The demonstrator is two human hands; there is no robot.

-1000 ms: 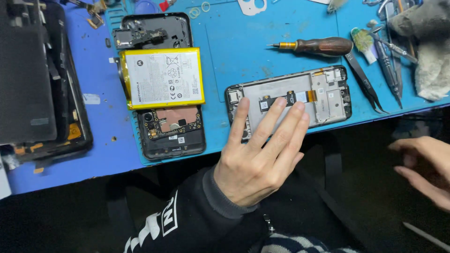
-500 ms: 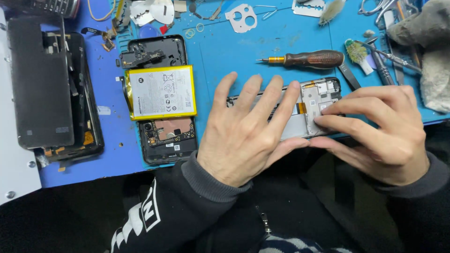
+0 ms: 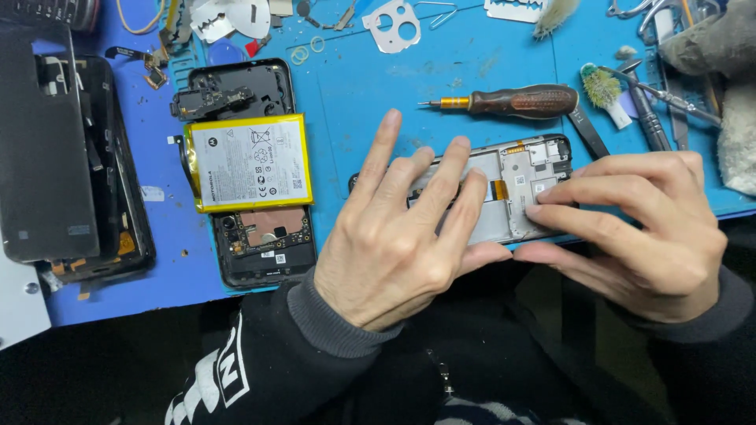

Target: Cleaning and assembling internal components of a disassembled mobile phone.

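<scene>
Nearest the camera: dark sleeves w/ white print, both forearms reaching over the tabletop (image 3: 378, 86) edge. Left hand (image 3: 398, 236) lies flat, fingers spread wide, palm down on the left half of the phone frame (image 3: 524, 189); pressing, not gripping. Right hand (image 3: 642, 220) half-curled, index and middle fingertips on the frame's right end, thumb under its near edge; a light pinch on the frame. Frame sits lengthwise at the near edge of the tabletop's blue mat, internals up, orange flex strip visible approx. mid-frame between the hands. Left of the left hand, apart from it: opened phone body (image 3: 248, 181) standing lengthwise away from the camera, yellow-edged battery (image 3: 252, 163) laid crosswise over its middle, copper-coloured board area showing below the battery. Further left: dark back cover (image 3: 43, 149) resting on another black phone shell (image 3: 118, 212). Beyond the frame, just apart: screwdriver (image 3: 512, 101) w/ dark brown handle, tip pointing left. Right of it: black tweezers (image 3: 587, 132), small brush (image 3: 605, 90) w/ greenish bristles, metal tools, grey cloth (image 3: 724, 71) at the far right. Far edge: metal camera plate (image 3: 398, 24), small rings, misc. scraps.
</scene>
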